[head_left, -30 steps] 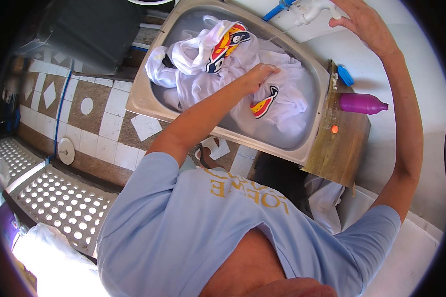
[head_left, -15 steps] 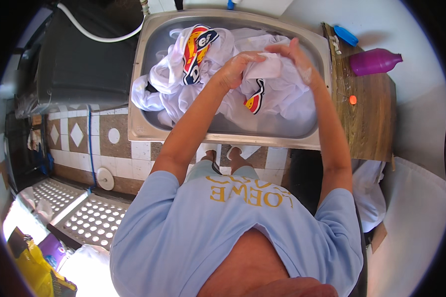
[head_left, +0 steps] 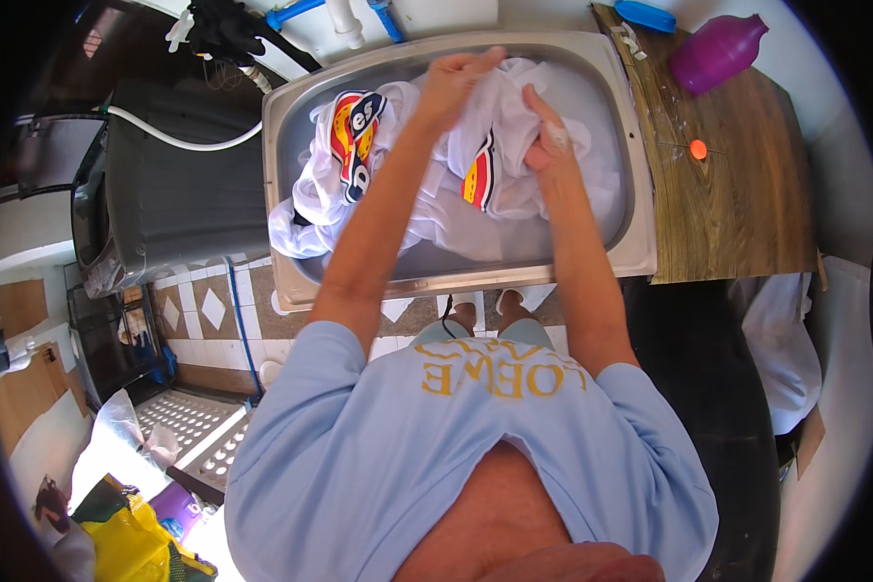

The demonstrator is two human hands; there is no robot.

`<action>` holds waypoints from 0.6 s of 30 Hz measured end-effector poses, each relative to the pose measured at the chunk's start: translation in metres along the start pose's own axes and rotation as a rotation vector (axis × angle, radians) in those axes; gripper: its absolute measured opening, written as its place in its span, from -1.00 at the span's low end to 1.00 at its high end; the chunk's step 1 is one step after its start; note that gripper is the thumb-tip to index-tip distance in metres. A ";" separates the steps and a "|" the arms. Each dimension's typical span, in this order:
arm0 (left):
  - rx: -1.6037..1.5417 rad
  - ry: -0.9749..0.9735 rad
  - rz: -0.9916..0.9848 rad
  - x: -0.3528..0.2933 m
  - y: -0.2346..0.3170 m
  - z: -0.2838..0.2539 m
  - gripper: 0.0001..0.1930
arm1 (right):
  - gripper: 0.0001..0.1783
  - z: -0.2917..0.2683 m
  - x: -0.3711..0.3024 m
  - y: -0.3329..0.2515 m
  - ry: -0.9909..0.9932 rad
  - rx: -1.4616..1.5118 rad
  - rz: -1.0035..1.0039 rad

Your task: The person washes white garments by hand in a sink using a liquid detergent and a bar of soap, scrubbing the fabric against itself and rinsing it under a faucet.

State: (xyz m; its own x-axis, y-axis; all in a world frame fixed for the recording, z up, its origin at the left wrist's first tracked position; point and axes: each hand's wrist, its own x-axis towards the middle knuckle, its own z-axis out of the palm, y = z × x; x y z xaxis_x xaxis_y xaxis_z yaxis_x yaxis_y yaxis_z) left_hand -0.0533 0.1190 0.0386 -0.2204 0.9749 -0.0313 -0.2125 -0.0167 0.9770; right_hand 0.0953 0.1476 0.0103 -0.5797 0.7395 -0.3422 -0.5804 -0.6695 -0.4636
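Observation:
Bunched white garments, one bearing a large red, yellow and navy print (head_left: pixel 354 145), lie in cloudy water in a stainless steel sink (head_left: pixel 640 213). At the far middle of the sink my left hand (head_left: pixel 451 89) is closed on a fold of a white garment (head_left: pixel 502 109), its fingers slightly blurred. My right hand (head_left: pixel 550 144) grips the same garment a little nearer and to the right, thumb pointing up. Suds whiten its thumb side. Below the hands, a smaller curved print (head_left: pixel 479 175) shows on the cloth. The cloth hides some of the right fingers.
A wood-look counter (head_left: pixel 737 204) adjoins the sink's right side, with a purple bottle (head_left: pixel 718 53) lying on it, a blue brush-like object (head_left: pixel 645 16) and a small orange cap (head_left: pixel 698 149). Left stands a dark appliance (head_left: pixel 184 175) with a white hose (head_left: pixel 189 145).
My left hand has moved back and left, pulling the cloth up. My right hand has come inward and closed on the garment. The whole view has also shifted.

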 end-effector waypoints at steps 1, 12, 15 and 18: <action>0.206 0.104 0.179 -0.001 -0.013 0.022 -0.89 | -0.60 -0.007 0.005 0.010 0.042 0.011 -0.035; 1.264 0.093 0.564 0.003 -0.082 0.035 -0.91 | -0.71 -0.031 0.023 0.029 -0.036 0.195 0.021; 1.137 -0.015 0.666 0.012 -0.084 0.063 -0.91 | -0.70 -0.085 0.073 0.044 -0.712 0.340 -0.152; 0.919 0.146 0.526 0.022 -0.057 0.012 -0.91 | -0.75 0.005 0.014 0.032 0.179 0.282 0.059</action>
State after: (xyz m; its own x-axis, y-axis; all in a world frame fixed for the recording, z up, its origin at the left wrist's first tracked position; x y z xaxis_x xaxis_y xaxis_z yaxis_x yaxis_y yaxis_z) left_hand -0.0348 0.1443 -0.0157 -0.2000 0.8571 0.4748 0.7277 -0.1945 0.6577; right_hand 0.0659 0.1363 -0.0055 -0.5213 0.6830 -0.5116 -0.6990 -0.6857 -0.2032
